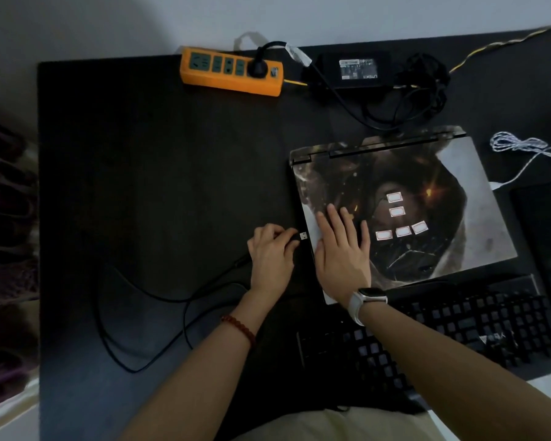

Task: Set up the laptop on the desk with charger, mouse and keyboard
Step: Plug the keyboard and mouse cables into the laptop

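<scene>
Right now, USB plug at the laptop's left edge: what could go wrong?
1. The left hand pinches the USB plug just short of the closed laptop; the port is not visible, so it may miss or jam.
2. The right hand presses flat on the lid; easing off could let the laptop slide.
3. The black cable loops loosely near the left forearm and could snag.

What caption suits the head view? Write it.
Left hand brings a USB plug to the closed laptop, steadied by the right hand.
</scene>
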### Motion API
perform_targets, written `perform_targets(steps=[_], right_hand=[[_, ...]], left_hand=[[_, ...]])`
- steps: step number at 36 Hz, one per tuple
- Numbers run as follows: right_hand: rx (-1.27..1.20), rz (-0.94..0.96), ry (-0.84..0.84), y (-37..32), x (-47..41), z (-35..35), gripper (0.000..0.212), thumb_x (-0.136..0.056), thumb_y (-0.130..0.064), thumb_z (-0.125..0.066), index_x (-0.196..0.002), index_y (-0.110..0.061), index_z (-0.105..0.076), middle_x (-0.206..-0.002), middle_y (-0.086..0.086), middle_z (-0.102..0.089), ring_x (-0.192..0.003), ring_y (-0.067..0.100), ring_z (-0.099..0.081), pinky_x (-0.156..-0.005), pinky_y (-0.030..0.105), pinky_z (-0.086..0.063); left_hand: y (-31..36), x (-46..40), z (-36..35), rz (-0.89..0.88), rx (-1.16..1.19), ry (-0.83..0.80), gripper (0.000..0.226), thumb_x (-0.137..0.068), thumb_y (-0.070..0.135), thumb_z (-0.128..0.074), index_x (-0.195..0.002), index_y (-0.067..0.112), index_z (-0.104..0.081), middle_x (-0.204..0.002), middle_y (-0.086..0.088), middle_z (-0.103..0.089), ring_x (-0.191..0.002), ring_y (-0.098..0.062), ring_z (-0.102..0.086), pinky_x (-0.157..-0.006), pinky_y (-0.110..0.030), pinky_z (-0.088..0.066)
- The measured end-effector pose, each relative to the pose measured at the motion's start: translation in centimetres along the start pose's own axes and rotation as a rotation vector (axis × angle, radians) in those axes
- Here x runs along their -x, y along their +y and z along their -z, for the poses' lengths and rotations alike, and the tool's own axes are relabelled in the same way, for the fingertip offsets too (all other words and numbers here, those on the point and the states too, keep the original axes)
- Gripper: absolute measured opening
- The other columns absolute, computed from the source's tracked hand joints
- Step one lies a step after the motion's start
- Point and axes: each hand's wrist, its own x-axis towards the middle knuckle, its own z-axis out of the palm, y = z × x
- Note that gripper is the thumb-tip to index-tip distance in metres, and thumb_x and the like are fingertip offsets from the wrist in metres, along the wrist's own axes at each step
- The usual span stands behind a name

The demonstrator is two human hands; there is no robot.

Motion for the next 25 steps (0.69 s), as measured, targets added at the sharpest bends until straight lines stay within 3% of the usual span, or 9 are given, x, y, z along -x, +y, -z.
perform_targets(steps=[8, 25], right_hand=[[0.009, 0.009, 0.011, -0.1, 0.1, 0.2, 0.049, -0.088, -0.025, -0.031, -0.136, -0.016, -0.039, -0.146, 0.007, -0.040, -0.137, 0.027, -0.033, -0.110, 0.055, -0.022], [0.054, 0.013, 0.011, 0.0, 0.0, -0.2, 0.050, -0.088, -0.025, -0.031, -0.136, -0.016, -0.038, -0.146, 0.007, -0.041, -0.136, 0.027, -0.035, -0.109, 0.055, -0.024]], left_hand=[[0.3, 0.3, 0.7, -0.127, -0.098, -0.017, 0.022, -0.083, 0.008, -0.062, -0.103, 0.001, -0.066, -0.087, -0.018, -0.057, -0.083, -0.033, -0.055, -0.072, -0.042, -0.044], [0.2, -0.6, 0.9, -0.237, -0.080, -0.057, 0.020, -0.080, 0.001, -0.063, -0.099, -0.005, -0.065, -0.079, -0.018, -0.054, -0.071, -0.031, -0.053, -0.061, -0.040, -0.050]])
